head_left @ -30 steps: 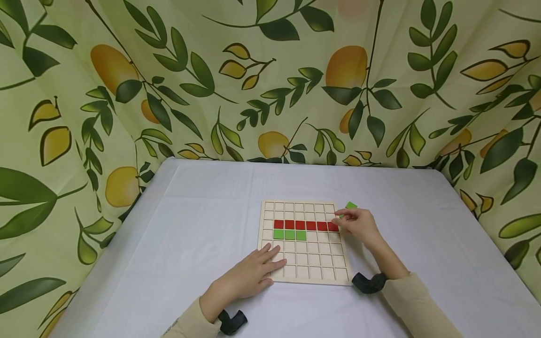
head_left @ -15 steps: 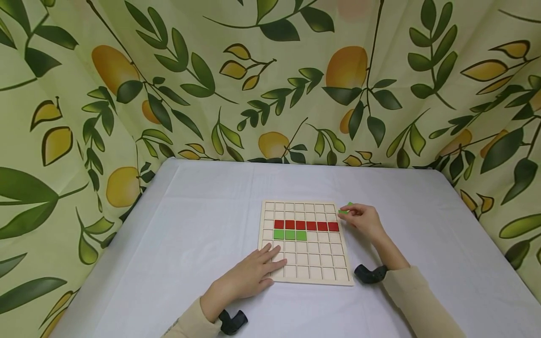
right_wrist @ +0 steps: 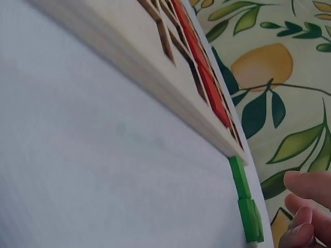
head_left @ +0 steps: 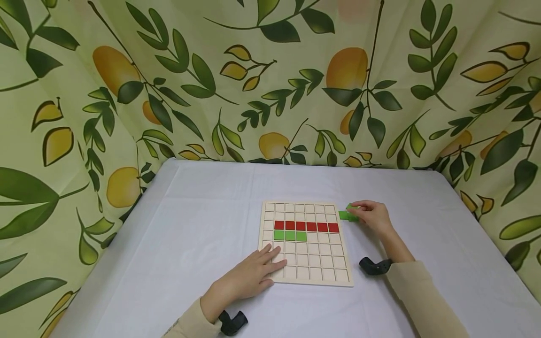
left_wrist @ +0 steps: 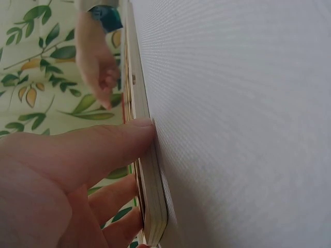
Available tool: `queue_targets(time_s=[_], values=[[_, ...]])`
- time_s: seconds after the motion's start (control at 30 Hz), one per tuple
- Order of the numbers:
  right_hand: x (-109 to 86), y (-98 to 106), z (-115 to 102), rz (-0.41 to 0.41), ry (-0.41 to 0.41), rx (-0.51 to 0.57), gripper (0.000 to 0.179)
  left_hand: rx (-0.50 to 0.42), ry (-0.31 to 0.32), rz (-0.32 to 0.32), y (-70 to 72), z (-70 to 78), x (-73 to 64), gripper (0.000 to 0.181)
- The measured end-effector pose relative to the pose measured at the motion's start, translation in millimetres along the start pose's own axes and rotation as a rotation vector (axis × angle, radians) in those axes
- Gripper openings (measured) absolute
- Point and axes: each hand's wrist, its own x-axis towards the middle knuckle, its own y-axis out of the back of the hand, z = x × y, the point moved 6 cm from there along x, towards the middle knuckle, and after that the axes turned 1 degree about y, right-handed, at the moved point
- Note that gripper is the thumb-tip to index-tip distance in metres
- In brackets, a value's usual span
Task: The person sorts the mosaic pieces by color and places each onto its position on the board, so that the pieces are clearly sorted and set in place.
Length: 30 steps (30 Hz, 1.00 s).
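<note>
A square wooden grid board (head_left: 310, 274) lies on the table, with a row of red tiles (head_left: 300, 226) and a shorter row of green tiles (head_left: 289, 235) in its cells. My left hand (head_left: 249, 273) rests spread over the board's near left corner; in the left wrist view its thumb (left_wrist: 111, 147) touches the board's edge. Just off the board's upper right side lie loose green tiles (right_wrist: 248, 212). Over them hovers my right hand (head_left: 374, 217), fingers loosely bent. In the right wrist view, its fingertips (right_wrist: 305, 183) appear apart from the tiles, and no held tile shows.
A white cloth covers the table (head_left: 198, 206). Behind and at both sides hangs a curtain (head_left: 270, 84) printed with leaves and fruit. Each wrist wears a black device, one beside the left sleeve (head_left: 192, 321) and one beside the right sleeve (head_left: 422, 293).
My right hand has moved right, from the end of the red row to the loose green tiles, uncovering one beside the board. My left hand has stayed in place.
</note>
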Motion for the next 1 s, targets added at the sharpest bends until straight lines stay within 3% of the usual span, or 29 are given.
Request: queue_targets(time_s=[0.27, 1.0], values=[[7.6, 5.7, 13.7, 0.031, -0.102, -0.011, 0.045, 0.013, 0.009, 0.002, -3.7, -2.0, 0.8, 0.050], [21.9, 7.2, 27.5, -0.035, -0.176, -0.051, 0.050, -0.010, 0.020, -0.013, -1.0, -0.4, -0.1, 0.050]])
